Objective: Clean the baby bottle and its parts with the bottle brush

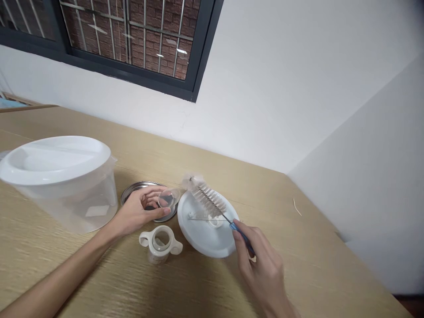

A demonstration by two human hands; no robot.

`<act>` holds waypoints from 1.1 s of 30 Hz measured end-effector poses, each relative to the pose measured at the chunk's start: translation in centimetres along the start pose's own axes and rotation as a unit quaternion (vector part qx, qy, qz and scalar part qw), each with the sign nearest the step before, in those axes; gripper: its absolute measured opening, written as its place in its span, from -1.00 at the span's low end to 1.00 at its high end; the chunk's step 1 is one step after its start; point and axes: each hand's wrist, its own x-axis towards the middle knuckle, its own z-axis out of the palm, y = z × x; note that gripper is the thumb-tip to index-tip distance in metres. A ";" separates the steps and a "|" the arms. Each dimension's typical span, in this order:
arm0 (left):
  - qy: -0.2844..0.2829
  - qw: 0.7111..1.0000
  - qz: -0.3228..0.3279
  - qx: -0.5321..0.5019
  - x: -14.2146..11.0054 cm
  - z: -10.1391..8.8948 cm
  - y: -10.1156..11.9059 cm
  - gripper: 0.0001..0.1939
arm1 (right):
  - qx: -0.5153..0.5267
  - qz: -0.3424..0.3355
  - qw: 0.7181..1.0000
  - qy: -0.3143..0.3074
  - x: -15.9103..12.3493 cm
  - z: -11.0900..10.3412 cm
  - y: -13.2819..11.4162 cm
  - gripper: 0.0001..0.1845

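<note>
Wood-grain counter [198,300] lies beneath. Part of the brush [209,198]'s blue handle hides in the right hand [263,260], fingers pinched shut; its bristles slant away leftward over the white dish [195,236]. Beside a two-handled cup [157,257], the left hand [137,210]'s curled fingers hold a clear cap [168,198], obscuring the steel dish [130,191].
</note>
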 end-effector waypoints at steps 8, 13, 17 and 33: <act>0.004 1.000 0.031 -0.003 -0.2 -0.1 0.0 -0.58 | 0.001 0.011 1.000 0.005 0.1 -0.1 -0.1 -0.68; 0.040 0.998 0.039 0.026 -0.6 0.0 1.0 -0.61 | 0.011 0.008 1.000 0.005 0.2 -0.1 -0.1 -0.67; 0.009 0.997 0.067 0.034 -0.3 -0.3 0.6 -0.64 | 0.017 0.008 1.000 0.003 0.1 0.0 -0.1 -0.67; 0.025 0.999 0.038 -0.014 -0.2 0.2 0.4 -0.48 | 0.017 0.002 1.000 0.004 0.3 -0.2 -0.3 -0.66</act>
